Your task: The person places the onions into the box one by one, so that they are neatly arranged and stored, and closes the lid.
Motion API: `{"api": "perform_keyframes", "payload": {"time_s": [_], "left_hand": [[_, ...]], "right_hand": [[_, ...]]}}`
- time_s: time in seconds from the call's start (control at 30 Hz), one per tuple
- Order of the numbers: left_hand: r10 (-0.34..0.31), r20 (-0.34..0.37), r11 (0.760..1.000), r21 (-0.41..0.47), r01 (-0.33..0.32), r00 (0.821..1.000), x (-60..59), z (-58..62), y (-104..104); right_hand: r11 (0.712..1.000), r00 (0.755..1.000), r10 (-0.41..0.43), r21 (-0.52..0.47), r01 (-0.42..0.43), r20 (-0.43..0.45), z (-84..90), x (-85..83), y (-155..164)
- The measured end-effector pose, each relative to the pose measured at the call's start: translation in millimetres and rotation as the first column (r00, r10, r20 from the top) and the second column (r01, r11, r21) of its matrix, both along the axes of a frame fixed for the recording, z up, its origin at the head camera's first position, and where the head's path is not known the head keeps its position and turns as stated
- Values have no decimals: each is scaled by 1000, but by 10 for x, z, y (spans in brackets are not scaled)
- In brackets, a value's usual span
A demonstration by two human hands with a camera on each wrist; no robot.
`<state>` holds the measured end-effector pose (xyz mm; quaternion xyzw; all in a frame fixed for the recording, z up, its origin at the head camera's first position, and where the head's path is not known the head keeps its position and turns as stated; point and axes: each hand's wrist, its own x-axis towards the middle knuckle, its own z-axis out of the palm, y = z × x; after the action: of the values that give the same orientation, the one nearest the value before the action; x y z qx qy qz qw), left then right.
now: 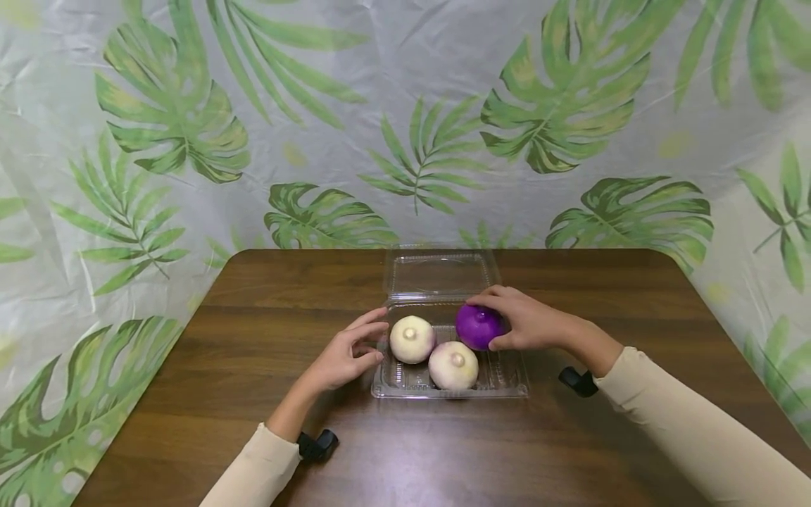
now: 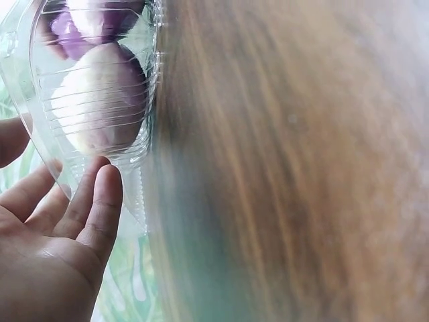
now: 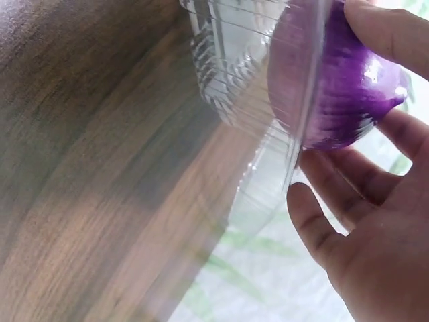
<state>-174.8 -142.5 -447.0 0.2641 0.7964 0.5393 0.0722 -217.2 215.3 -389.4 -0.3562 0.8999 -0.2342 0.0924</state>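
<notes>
Right hand (image 1: 529, 322) grips purple onion (image 1: 476, 327); left hand (image 1: 347, 355) touches container (image 1: 405, 384).

We see our left hand (image 2: 47, 248) low in the left corner, palm up toward the camera and fingers (image 2: 100, 201) straight and relaxed. The fingertips lie against the ribbed side of a clear plastic box (image 2: 144, 100) that fills the upper left. Through its wall we make out a pale, cream-coloured onion (image 2: 100, 94) nearest us, and behind it, at the top edge, a purple onion (image 2: 80, 27), blurred by the plastic. The box sits on a brown wooden table (image 2: 301, 168), whose grain runs in streaks over the whole right side, out of focus. A green leaf-print cloth (image 2: 131, 282) shows beside the hand.
</notes>
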Motion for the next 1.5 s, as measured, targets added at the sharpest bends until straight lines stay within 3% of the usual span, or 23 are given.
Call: {"api": "perform_keyframes", "payload": {"time_s": [0.6, 1.5], "left_hand": [[10, 6, 1000, -8, -10, 1000, 11, 11, 21], [14, -1, 1000, -22, -14, 1000, -10, -28, 2]], "right_hand": [[1000, 990, -1, -15, -1, -143, -142, -12, 6], [998, 973, -15, 52, 28, -229, -179, 33, -37]]}}
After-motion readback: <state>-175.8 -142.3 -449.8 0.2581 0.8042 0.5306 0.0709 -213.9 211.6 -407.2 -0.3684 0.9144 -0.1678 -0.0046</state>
